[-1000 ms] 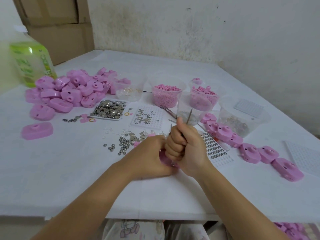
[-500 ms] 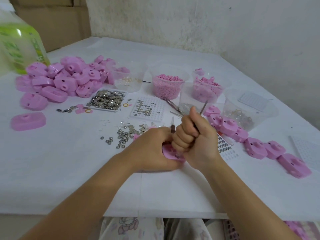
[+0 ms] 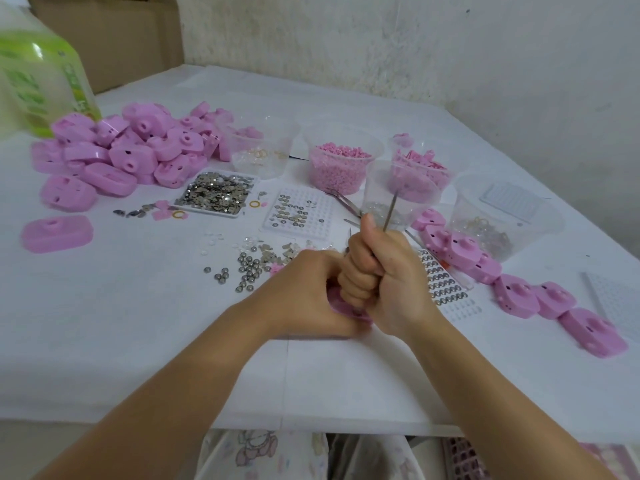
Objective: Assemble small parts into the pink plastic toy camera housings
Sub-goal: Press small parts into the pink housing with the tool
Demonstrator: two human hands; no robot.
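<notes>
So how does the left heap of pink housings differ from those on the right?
The left heap is big and jumbled, housings stacked on each other; the right row is a few housings in a single-layer line. The heap lies at the far left, the row nearer the right hand. Both are pink plastic.

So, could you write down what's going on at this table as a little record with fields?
Left hand: holds a pink housing down on the table
Right hand: fist round a thin metal tool, its end sticking up
Far left: pile of loose housings, green bottle behind
Right: row of housings
Middle: clear cups of pink bits, tray of silver parts, steel balls
</notes>
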